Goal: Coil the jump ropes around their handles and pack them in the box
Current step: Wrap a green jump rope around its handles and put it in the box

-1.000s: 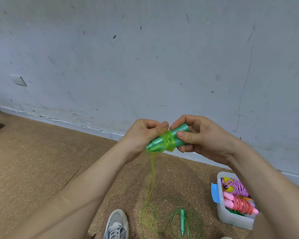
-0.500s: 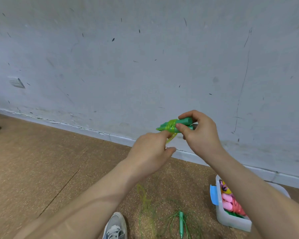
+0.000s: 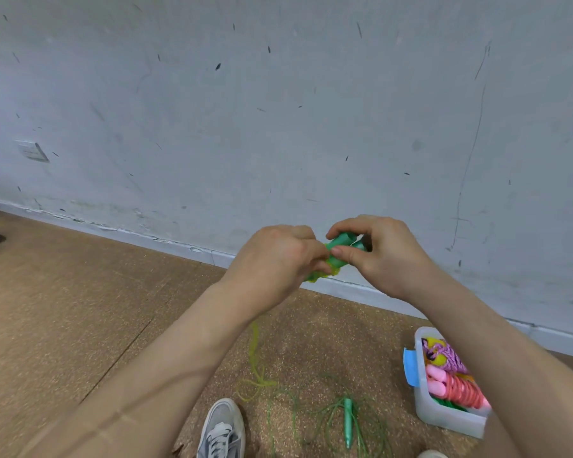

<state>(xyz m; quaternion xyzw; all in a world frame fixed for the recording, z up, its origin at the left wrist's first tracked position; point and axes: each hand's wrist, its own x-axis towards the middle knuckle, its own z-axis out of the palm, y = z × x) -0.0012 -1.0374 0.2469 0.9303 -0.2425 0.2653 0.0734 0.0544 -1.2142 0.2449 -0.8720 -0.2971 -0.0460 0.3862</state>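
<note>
- Up and to the left of the clear plastic box (image 3: 444,423), in front of the scuffed grey wall (image 3: 278,110), both hands meet on one green plastic jump-rope handle (image 3: 343,242).
- Right hand (image 3: 386,256): thumb and fingers pinch the handle's upper end, and the handle tilts, low end pointing away from the box.
- Left hand (image 3: 277,259): fingers curled tight over the translucent yellow-green cord (image 3: 323,276) where it wraps the handle's lower end.
- More of that cord shows below the left forearm, running down to the brown cork floor (image 3: 80,309) left of the box, where it spreads in loose loops.
- Among those loops lies a second green handle (image 3: 348,421), flat on the floor, near the box's left side.
- Inside the box: a coiled pink rope (image 3: 458,388) at the near end and a purple-and-yellow bundle (image 3: 444,355) at the wall end.
- A blue latch (image 3: 411,366) sits on the box's left wall.
- Farther left of the box, down at the frame's bottom edge, a grey lace-up sneaker (image 3: 222,428).
</note>
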